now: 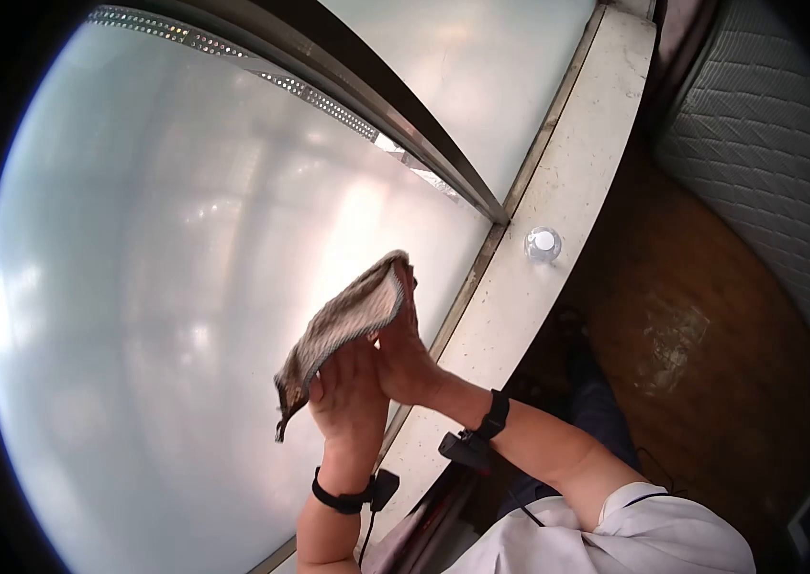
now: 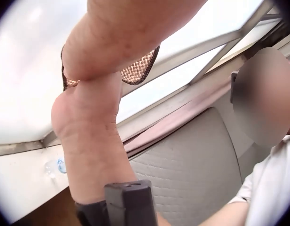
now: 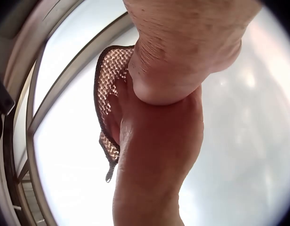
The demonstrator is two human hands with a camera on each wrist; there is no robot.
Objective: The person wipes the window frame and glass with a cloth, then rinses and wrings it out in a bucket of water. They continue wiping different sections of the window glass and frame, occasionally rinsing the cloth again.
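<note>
Nearest, at the bottom right of the head view, is a white sleeve (image 1: pixel 634 536). Two bare forearms rise from it, each with a dark wrist strap (image 1: pixel 494 416).

The left hand (image 1: pixel 347 402) comes up from the bottom edge just left of centre. The right hand (image 1: pixel 408 349) reaches in from the lower right and lies against it, the heels of the two hands touching. In the left wrist view the right hand (image 2: pixel 131 33) crosses over the top of the left hand (image 2: pixel 91 136), and the two touch there as well.

The left hand's fingers (image 1: pixel 326 383) lie close together and run up behind a brown woven cloth (image 1: pixel 352 316). Their tips are hidden, so I cannot tell whether they curl round it. The right hand's fingers (image 1: pixel 410 287) are straight and pressed together along the cloth's right edge.

The cloth sits at the centre of the frame over both hands, held up in front of the frosted window pane (image 1: pixel 137 287), and one corner hangs down to the lower left. The right wrist view shows the cloth (image 3: pixel 109 80) folded round the far side of the hands.

Beyond it, a dark frame bar (image 1: pixel 405 115) slants across the glass. To the right runs a pale sill (image 1: pixel 567 163), and a small clear bottle (image 1: pixel 543 245) stands on it, well apart from the hands. Farther right are a brown floor (image 1: pixel 692 316) and a grey quilted panel (image 1: pixel 768 143).
</note>
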